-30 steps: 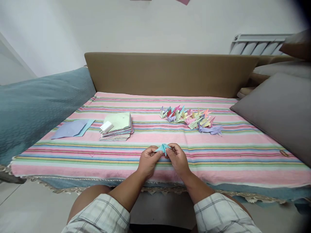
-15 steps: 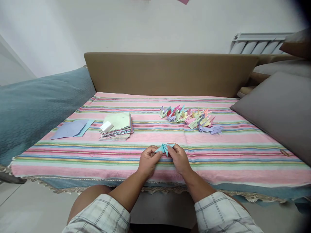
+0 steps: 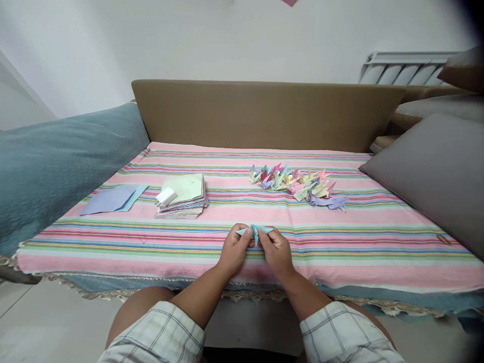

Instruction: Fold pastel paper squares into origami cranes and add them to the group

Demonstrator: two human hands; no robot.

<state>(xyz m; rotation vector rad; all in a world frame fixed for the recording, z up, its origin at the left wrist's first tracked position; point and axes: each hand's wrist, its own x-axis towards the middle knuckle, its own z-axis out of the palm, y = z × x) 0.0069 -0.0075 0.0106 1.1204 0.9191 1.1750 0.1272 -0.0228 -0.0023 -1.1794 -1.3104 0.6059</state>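
A small light-blue folded paper piece [image 3: 254,232] is pinched between both hands above the striped cloth [image 3: 340,237]. My left hand [image 3: 233,250] grips its left side with closed fingers. My right hand [image 3: 277,250] grips its right side, thumb and fingers pressed together. The two hands touch each other at the middle. Most of the paper is hidden behind the fingers; only its pointed tips show above them.
A stack of coloured square papers [image 3: 183,195] with a small white block [image 3: 166,196] on top lies left of centre. Loose purple and blue sheets [image 3: 111,198] lie further left. Several folded paper cranes [image 3: 297,184] sit behind. A grey cushion [image 3: 434,171] is at right, a teal blanket [image 3: 56,161] at left.
Both hands have drawn closer together around the blue paper, and the paper's tips now stand more upright between the thumbs. The view shifted slightly.
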